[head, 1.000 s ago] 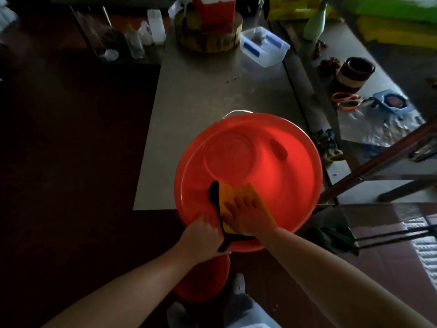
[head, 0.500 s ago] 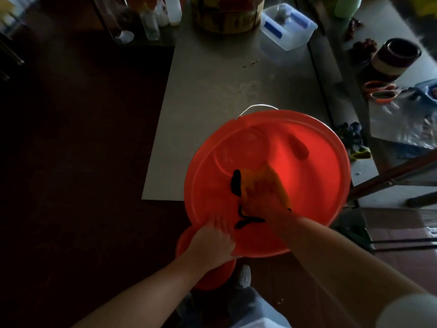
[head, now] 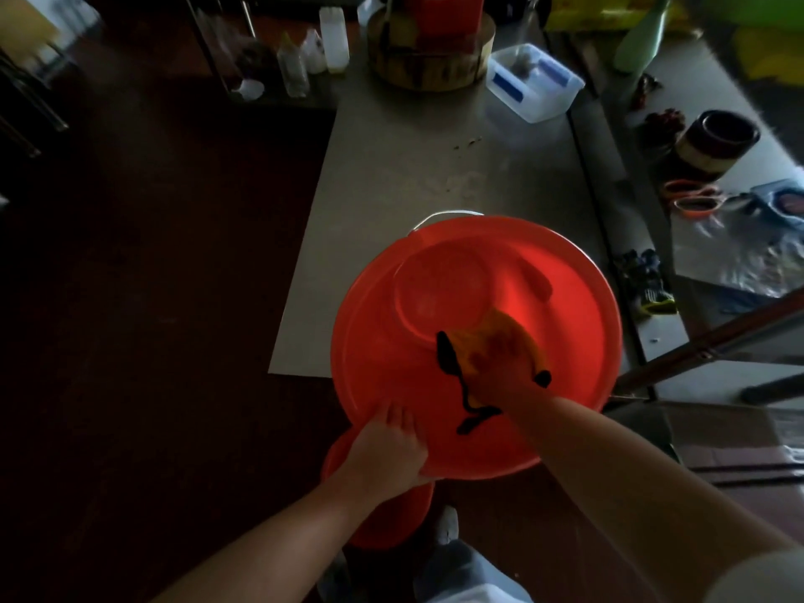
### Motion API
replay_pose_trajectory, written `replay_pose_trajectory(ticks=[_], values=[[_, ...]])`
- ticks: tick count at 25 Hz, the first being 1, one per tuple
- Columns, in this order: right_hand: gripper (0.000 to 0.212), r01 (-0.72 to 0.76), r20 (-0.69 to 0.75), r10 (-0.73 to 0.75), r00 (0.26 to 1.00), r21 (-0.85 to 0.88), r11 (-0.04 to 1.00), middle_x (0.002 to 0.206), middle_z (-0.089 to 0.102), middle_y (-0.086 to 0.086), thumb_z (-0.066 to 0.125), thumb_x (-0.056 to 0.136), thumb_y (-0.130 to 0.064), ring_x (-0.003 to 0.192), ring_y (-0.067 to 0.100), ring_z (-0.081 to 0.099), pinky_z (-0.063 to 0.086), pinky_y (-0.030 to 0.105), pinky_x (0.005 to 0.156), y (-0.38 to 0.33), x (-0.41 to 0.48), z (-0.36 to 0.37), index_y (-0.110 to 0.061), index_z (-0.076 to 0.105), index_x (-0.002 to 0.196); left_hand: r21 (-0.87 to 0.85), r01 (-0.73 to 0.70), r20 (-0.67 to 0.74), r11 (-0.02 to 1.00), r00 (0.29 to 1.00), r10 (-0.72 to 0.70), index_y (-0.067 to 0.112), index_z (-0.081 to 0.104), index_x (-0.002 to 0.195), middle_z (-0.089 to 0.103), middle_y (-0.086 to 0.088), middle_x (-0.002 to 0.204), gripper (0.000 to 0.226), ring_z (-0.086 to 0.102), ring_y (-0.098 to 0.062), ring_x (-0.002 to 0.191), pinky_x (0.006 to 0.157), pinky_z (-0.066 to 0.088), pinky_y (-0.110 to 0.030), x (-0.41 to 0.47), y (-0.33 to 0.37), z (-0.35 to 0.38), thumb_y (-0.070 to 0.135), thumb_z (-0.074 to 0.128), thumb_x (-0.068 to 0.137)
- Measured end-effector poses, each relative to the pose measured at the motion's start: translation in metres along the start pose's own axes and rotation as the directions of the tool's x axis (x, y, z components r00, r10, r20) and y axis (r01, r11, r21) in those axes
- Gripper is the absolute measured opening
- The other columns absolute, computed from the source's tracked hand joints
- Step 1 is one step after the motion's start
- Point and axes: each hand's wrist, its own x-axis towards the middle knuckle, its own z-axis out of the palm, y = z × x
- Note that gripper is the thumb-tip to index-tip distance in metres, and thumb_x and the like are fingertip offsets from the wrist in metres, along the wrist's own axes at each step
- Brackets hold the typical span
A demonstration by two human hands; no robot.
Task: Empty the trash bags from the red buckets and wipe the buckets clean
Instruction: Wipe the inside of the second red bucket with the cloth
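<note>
A red round plastic bucket (head: 378, 363) was tipped towards the person over the near edge of a grey tabletop (head: 413, 167), closer to its near right corner, its open mouth facing the camera. No trash bag showed inside it. The left hand (head: 387, 446) gripped the near rim, fingers curled over the lip. The right hand (head: 500, 363) lay inside, seemingly spread flat – blur hid the fingers – pressing a yellow cloth with black edging (head: 500, 326) against the inner wall. Within the last second the cloth had travelled from beside the near rim down to the edge of the bucket's base – the wiping looked well under way. A second red bucket (head: 391, 515) sat below the left hand, off the table.
</note>
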Motion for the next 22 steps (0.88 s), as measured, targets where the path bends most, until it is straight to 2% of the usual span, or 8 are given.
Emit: replay_pose_trajectory(ticks=[4,6,8,10,12,14,19,22], values=[[0.071,0.160,0.198,-0.128,0.972,-0.157,0.974,0.166,0.018,0.014,0.016,0.099,-0.065,0.151,0.040,0.015,0.007,0.060,0.120,-0.048,-0.048,0.015,-0.027,0.022,0.159,-0.011,-0.072,-0.128,0.997,0.989,0.070,0.016,0.072,0.065,0.068,-0.008,0.069,0.069,0.064,-0.025,0.066,0.069,0.052,-0.032,0.004,0.001,-0.009,0.084,0.062,0.066],[0.100,0.242,0.224,-0.198,0.954,-0.188,0.952,0.167,0.016,0.010,-0.015,0.077,-0.081,0.152,0.037,0.015,0.009,0.059,0.120,-0.046,-0.057,0.013,-0.034,0.017,0.159,-0.021,-0.071,-0.147,0.997,0.987,0.067,0.018,0.070,0.063,0.066,-0.005,0.066,0.066,0.062,-0.024,0.063,0.064,0.049,-0.031,0.005,0.000,-0.015,0.083,0.063,0.064],[0.115,0.267,0.221,-0.205,0.953,-0.303,0.915,0.167,0.018,0.007,-0.026,0.060,-0.077,0.153,0.034,0.015,0.007,0.057,0.121,-0.026,-0.056,-0.002,-0.038,0.021,0.158,-0.023,-0.066,-0.115,0.998,0.991,0.063,0.018,0.071,0.065,0.068,-0.005,0.070,0.064,0.064,-0.025,0.067,0.068,0.048,-0.034,0.001,-0.003,-0.018,0.082,0.062,0.068],[0.094,0.199,0.163,-0.137,0.977,-0.478,0.856,0.166,0.021,0.007,-0.011,0.076,-0.071,0.152,0.033,0.014,0.001,0.056,0.120,-0.001,-0.062,-0.020,-0.038,0.027,0.156,-0.017,-0.088,-0.035,0.996,0.996,0.087,0.012,0.074,0.084,0.072,-0.012,0.089,0.067,0.066,-0.031,0.087,0.083,0.047,-0.042,-0.004,-0.003,-0.030,0.077,0.053,0.081],[0.068,0.097,0.134,-0.023,0.991,-0.576,0.812,0.168,0.015,0.008,0.019,0.096,-0.066,0.154,0.033,0.006,-0.006,0.058,0.121,0.019,-0.070,-0.032,-0.038,0.024,0.158,0.026,-0.110,-0.044,0.994,0.993,0.111,0.005,0.070,0.103,0.069,-0.018,0.107,0.071,0.062,-0.035,0.103,0.094,0.041,-0.047,-0.003,-0.001,-0.033,0.071,0.046,0.090],[0.070,0.030,0.173,0.076,0.982,-0.537,0.843,0.169,0.007,0.010,0.031,0.097,-0.065,0.155,0.033,-0.001,-0.010,0.059,0.119,0.016,-0.082,-0.029,-0.036,0.019,0.159,0.058,-0.127,-0.017,0.990,0.992,0.129,0.004,0.067,0.105,0.067,-0.019,0.109,0.069,0.060,-0.035,0.105,0.095,0.038,-0.048,-0.002,0.000,-0.035,0.068,0.043,0.093],[0.071,0.045,0.307,0.016,0.952,-0.192,0.980,0.169,-0.002,0.013,0.018,0.100,-0.065,0.154,0.040,-0.003,-0.001,0.065,0.118,-0.052,-0.114,0.000,-0.032,0.004,0.162,0.106,-0.152,0.008,0.983,0.988,0.152,0.012,0.069,0.108,0.068,-0.012,0.110,0.052,0.060,-0.031,0.105,0.096,0.038,-0.041,-0.005,0.000,-0.041,0.057,0.046,0.097],[0.067,0.079,0.253,-0.023,0.967,-0.212,0.974,0.169,0.006,0.008,0.013,0.101,-0.064,0.155,0.035,0.003,0.003,0.060,0.121,-0.052,-0.127,-0.008,-0.035,0.009,0.160,0.085,-0.129,0.003,0.988,0.992,0.129,0.017,0.073,0.089,0.072,-0.007,0.091,0.060,0.066,-0.025,0.087,0.084,0.043,-0.036,-0.008,-0.005,-0.044,0.071,0.049,0.088]])
